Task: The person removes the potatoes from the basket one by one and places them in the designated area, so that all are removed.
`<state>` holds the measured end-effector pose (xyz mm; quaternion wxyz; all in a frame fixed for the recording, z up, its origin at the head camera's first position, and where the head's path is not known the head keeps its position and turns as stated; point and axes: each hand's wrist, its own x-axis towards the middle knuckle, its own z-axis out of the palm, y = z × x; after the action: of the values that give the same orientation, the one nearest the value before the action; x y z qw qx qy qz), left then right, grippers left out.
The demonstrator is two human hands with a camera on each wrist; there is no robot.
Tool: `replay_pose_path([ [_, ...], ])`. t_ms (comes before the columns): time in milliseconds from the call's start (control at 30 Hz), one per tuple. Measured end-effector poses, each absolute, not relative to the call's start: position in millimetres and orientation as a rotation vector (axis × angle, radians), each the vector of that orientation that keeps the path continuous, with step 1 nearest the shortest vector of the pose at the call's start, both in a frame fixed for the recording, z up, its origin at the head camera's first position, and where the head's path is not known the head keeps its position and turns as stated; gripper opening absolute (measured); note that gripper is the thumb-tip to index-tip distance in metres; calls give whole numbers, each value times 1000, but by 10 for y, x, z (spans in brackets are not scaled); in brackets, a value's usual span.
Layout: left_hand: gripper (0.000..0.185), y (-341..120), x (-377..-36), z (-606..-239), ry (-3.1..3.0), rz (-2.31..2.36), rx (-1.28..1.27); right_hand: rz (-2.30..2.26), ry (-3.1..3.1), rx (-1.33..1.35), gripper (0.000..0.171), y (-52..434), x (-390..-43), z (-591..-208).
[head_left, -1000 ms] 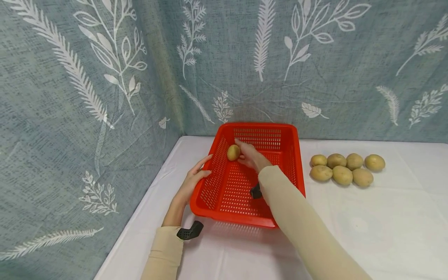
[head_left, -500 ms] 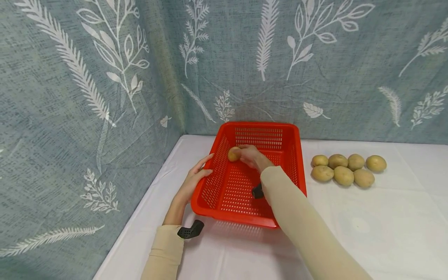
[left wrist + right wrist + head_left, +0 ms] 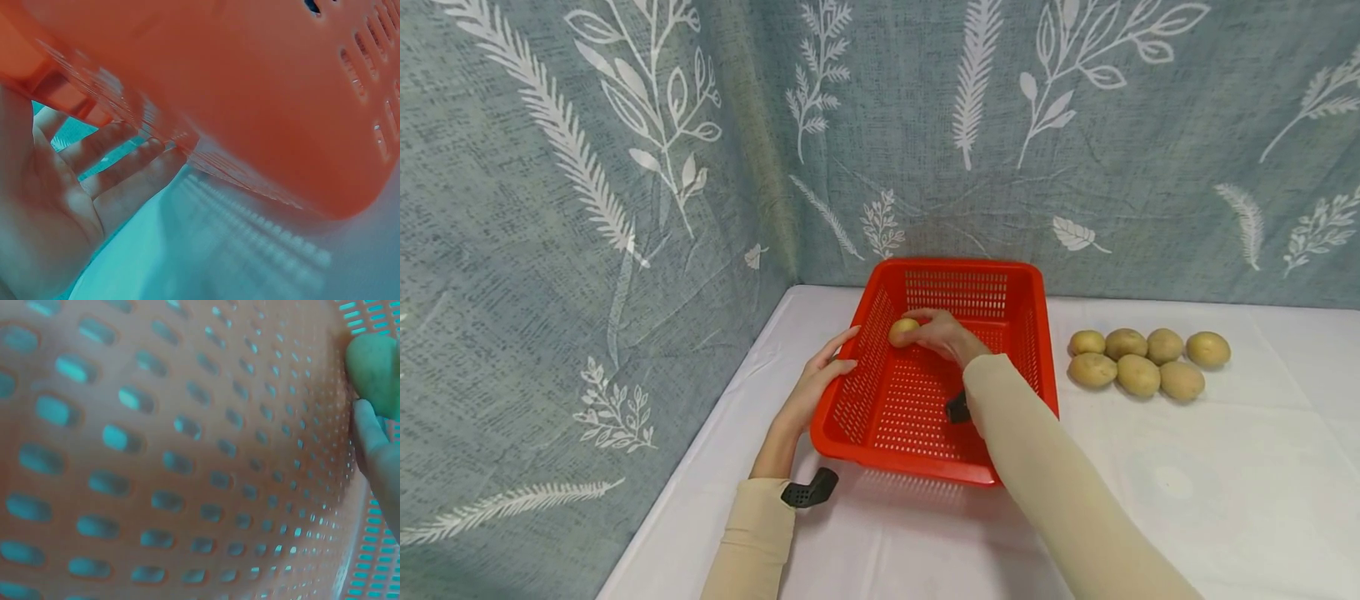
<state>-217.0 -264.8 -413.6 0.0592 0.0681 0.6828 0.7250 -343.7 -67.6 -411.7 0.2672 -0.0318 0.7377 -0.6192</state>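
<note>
Gripping a potato (image 3: 902,330) with right hand (image 3: 938,334), fingers curled over it, low inside the red basket (image 3: 1033,350). Resting left hand (image 3: 815,384), fingers straight, against its outer wall. Lying well apart: seven potatoes (image 3: 1138,362) on the white tablecloth (image 3: 1225,467). Showing no readable writing.

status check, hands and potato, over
Right hand grips potato low inside red basket. Left hand flat against basket's left wall. Nothing in the way.

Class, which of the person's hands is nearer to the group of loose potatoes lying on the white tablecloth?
Right. The right hand holds a potato inside the red plastic basket, nearer the loose potatoes; the left hand rests on the basket's far side.
</note>
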Motion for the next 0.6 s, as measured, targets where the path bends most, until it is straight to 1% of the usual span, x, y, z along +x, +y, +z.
replay_pose_path([
  [167, 56, -2645, -2170, -4135, 2065, 2204, 205, -1621, 2146, -144, 52, -672, -3420, -4141],
  [267, 57, -2647, -2173, -4139, 2062, 2208, 212, -1592, 2201, -156, 54, -672, -3420, -4154],
  [600, 57, -2634, -2174, -4122, 2037, 2219, 200, -1538, 2224, -180, 49, -670, -3412, -4157],
])
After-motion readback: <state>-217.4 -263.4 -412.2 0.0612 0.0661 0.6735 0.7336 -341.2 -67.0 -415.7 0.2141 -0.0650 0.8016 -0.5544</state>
